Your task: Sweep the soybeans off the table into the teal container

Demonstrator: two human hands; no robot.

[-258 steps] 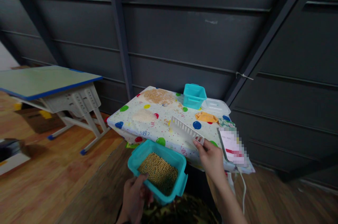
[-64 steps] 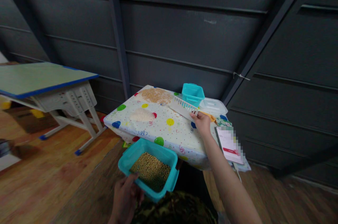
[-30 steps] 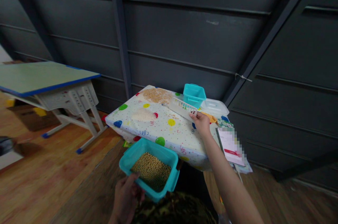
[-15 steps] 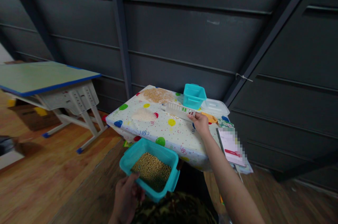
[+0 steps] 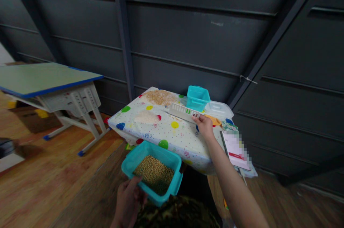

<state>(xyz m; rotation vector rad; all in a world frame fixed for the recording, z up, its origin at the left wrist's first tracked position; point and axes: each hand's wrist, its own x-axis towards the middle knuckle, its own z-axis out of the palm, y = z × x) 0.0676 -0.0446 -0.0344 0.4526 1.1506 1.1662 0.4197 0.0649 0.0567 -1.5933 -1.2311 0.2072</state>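
From afar, I am seeing the cloth-covered table (image 5: 163,133) spanning the middle of the frame, with the turquoise tub (image 5: 163,154) showing before its near edge at lower centre, where the left hand (image 5: 130,194) is pinching the rim, probably to steady the weight. Right of centre, the right hand (image 5: 203,126) is pinching one end of the white slotted piece (image 5: 180,114), seemingly leaving its long edge free over the table, while beans (image 5: 154,170) are lying in the tub.

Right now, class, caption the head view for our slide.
Left hand gripping a turquoise tub of beans, right hand holding a slotted white strip over a dotted tablecloth.
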